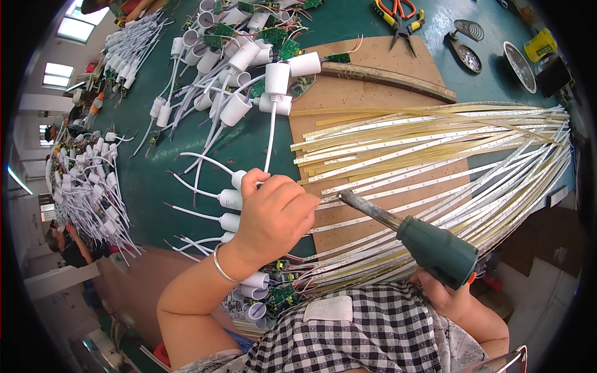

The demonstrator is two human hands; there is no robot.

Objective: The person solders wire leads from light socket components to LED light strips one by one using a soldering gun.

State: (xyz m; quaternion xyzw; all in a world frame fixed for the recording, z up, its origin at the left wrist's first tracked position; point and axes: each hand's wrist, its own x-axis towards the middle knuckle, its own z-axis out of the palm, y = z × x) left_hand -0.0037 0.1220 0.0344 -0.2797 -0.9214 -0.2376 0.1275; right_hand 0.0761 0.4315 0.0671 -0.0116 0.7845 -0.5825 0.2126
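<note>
My left hand is closed in a pinch at the near-left end of a white LED strip. What lies between its fingertips is hidden. A green soldering gun is gripped in my right hand, its metal tip pointing left and ending just right of the left fingertips. Many white and yellowish LED strips fan across a brown board, gathering at the right. White plastic lamp caps with cables lie in a row left of the left hand, partly covered by it.
Behind the board lies a pile of white caps with green circuit boards. Pliers, a small dish with a coil stand and a round metal dish sit at the back right. A wooden bar crosses the board. More cable bundles lie left.
</note>
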